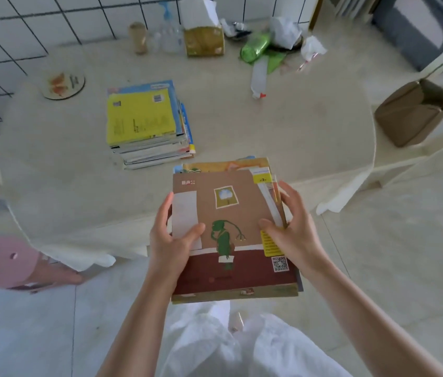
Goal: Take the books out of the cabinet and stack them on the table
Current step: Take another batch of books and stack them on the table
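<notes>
A: What are the hands holding?

B: Both are clamping a bundle of thin picture books (pixel 231 235). The left hand (pixel 171 240) is gripping the bundle's left edge, thumb lying across the top cover. The right hand (pixel 291 232) is gripping the right edge, thumb pressing on the cover and fingers curling along the side.

A: What is showing on the top cover?

B: A brown wall, a small framed picture, a green figure, a dark red floor band and a QR code near the right corner. More covers are peeking out beyond it, one with a yellow tag.

A: And where is the bundle sitting relative to the table?

B: It is being held in the air at the near edge of the table (pixel 283 131), partly over the floor and the person's white trousers (pixel 214 341). It is not touching the tabletop.

A: Are other books out already?

B: Yes, a stack of books (pixel 146 123) is lying on the table, well apart from the held bundle, with a yellow cover on top.

A: Anything else there?

B: Along the far side a tissue box (pixel 204 40), a clear water bottle (pixel 170 36), a green bottle (pixel 255 46) and crumpled plastic bags (pixel 285 31) are sitting. A round coaster (pixel 63 83) is lying to the left. A pink stool (pixel 16 263) is standing on the floor at left, and a brown paper bag (pixel 413 112) is standing at right.
</notes>
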A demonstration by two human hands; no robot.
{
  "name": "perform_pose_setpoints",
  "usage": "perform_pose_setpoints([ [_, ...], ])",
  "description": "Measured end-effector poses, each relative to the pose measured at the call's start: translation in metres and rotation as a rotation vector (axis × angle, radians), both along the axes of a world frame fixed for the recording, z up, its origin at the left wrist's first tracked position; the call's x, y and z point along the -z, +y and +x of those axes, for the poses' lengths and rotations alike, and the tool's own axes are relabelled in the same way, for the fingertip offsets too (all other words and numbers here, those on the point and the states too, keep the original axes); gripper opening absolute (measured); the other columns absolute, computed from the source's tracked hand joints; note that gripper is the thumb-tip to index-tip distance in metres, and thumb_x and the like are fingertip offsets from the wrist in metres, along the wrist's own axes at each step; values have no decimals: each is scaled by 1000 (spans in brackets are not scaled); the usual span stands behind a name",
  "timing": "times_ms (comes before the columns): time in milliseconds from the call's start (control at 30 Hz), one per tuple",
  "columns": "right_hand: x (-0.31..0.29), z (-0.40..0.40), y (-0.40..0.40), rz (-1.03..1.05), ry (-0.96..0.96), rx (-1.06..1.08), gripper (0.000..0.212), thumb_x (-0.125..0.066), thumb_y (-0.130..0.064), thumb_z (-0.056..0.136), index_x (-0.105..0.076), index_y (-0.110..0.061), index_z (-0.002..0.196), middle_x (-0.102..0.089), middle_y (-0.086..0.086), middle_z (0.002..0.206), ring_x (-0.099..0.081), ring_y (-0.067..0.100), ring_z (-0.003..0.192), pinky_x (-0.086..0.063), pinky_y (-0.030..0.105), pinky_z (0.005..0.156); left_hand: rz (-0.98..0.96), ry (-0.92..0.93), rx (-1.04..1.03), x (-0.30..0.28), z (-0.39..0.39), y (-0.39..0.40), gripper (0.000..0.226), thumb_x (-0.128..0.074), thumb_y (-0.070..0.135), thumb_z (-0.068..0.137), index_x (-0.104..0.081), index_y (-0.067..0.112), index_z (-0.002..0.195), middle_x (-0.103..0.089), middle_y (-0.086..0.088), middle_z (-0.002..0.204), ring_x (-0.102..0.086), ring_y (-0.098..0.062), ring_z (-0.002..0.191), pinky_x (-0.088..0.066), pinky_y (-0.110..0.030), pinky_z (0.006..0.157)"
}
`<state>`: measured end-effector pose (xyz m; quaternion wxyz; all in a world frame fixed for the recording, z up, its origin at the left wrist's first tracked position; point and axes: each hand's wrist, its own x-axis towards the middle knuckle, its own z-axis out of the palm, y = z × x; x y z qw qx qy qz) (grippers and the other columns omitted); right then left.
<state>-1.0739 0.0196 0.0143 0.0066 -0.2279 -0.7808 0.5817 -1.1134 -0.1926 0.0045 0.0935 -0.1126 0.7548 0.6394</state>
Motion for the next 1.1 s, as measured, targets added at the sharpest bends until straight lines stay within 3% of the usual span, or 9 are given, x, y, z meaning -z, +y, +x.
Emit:
perform_pose_setpoints([
  [67,-3,-29,0,-34,2,14,79,-72,-6,77,-36,-58,124,-52,-21,120,-64,9,103,-60,40,77,11,11,3,-2,-28,2,80,-76,2,79,-40,29,145,-55,21,119,-50,32,88,-43,2,67],
  [167,-5,-75,1,-154,-31,73,83,-73,-3,78,-32,-46,137,-50,-17,125,-67,12,100,-61,38,75,21,32,26,-4,-76,4,79,-74,-1,80,-39,26,146,-51,26,116,-49,33,87,-41,4,66],
  [300,-10,-131,13,-489,-126,262,86,-77,-8,78,-30,-33,145,-58,0,130,-72,20,93,-60,38,68,23,63,79,-3,-136,6,82,-76,0,78,-40,33,144,-55,12,134,-57,14,107,-49,-8,79],
  [400,-16,-171,23,-558,-197,268,64,-74,-6,80,-45,-16,137,-73,8,106,-74,21,84,-58,33,60,-21,109,116,-6,-177,16,82,-78,4,77,-41,37,143,-48,17,142,-45,5,127,-44,-29,106],
  [500,-18,-201,39,-522,-225,212,38,-70,-1,82,-62,-7,118,-76,8,94,-74,24,82,-59,36,64,-41,120,139,-5,-207,30,82,-79,8,77,-40,34,144,-45,17,145,-40,1,134,-37,-36,113],
  [600,-17,-226,59,-469,-241,185,33,-69,1,82,-65,-11,113,-75,7,96,-73,25,85,-59,43,74,2,123,147,1,-229,48,84,-81,13,76,-38,39,143,-45,14,146,-43,-8,135,-42,-43,109],
  [733,-11,-260,96,-437,-220,113,37,-69,5,80,-66,-18,109,-75,5,98,-72,27,90,-57,44,80,95,32,88,4,-259,83,85,-79,8,77,-34,32,146,-53,14,135,-56,2,118,-52,-25,93],
  [933,-2,-306,152,-330,-200,-42,39,-69,10,75,-67,-19,101,-76,1,95,-71,24,93,-54,40,86,203,-157,99,15,-300,130,44,-71,10,85,-56,27,122,-72,0,108,-70,-24,99,-58,-44,84],
  [1100,4,-332,179,-283,-165,-126,45,-69,12,75,-62,-22,103,-74,2,98,-71,19,89,-56,32,80,177,-115,58,19,-310,153,45,-70,3,83,-56,22,122,-73,4,104,-71,-14,92,-57,-24,71],
])
